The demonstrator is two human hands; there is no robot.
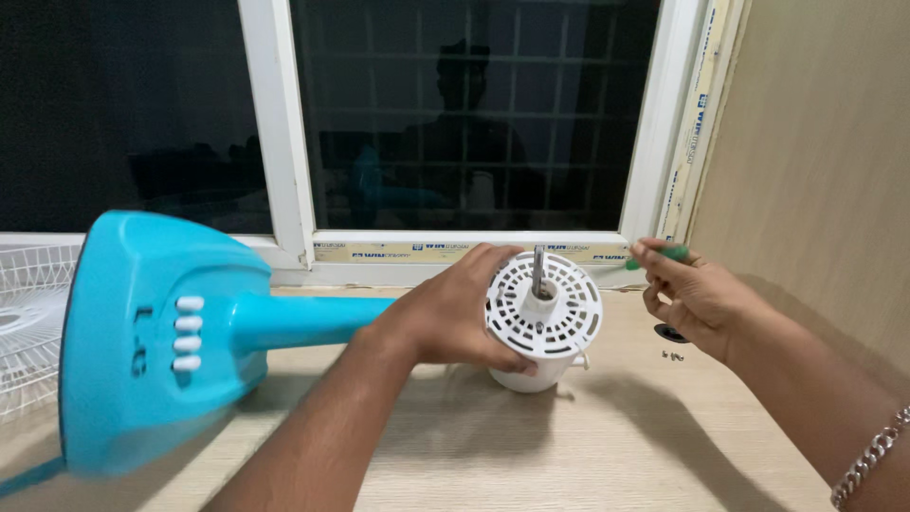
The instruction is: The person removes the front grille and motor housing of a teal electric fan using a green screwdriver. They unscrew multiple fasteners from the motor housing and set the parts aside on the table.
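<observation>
A turquoise pedestal fan lies on its side on a light wooden table (569,455). Its broad blue base (123,332) with white buttons points toward me at the left, and its blue neck runs right to the white motor housing (545,318). A metal shaft (538,270) sticks up from the slotted white face of the housing. My left hand (455,308) grips the housing from the left side. My right hand (697,289) is raised to the right of the housing, shut on a green-handled screwdriver (659,254), apart from the fan.
A white wire fan grille (28,313) lies at the far left. Small dark screws (673,356) and a black round part (671,333) rest on the table at the right. A white-framed window (474,248) stands behind, a beige wall (815,142) at the right.
</observation>
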